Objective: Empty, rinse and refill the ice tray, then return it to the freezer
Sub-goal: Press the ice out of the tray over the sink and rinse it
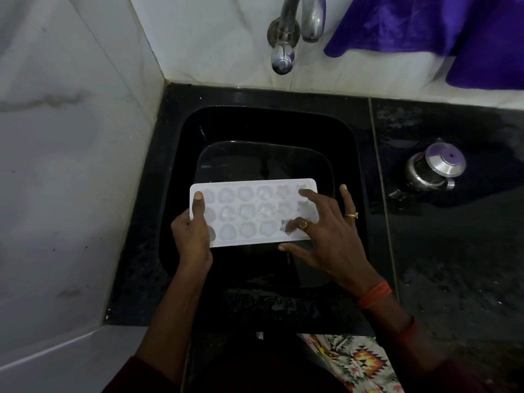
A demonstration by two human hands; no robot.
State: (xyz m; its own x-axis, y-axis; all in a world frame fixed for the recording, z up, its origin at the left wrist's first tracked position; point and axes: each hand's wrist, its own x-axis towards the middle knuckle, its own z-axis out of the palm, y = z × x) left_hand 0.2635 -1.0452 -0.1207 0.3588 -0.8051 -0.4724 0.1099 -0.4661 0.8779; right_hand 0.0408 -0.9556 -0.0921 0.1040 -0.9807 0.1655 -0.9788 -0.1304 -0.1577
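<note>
Head cam, mid-frame: our left hand [190, 234] grips ice tray [252, 214] end, thumb on top, right hand [331, 236] splayed open over it, so w/ one-handed hold we risk tipping it into sink [347, 154].

- Head camera looks steeply down from close above the sink [175, 171], facing the wall.
- Tap [286, 32] at top edge, forearms enter from below.

Right hand [331, 239]: gold rings [303, 224], orange wristbands [374, 295]
</note>
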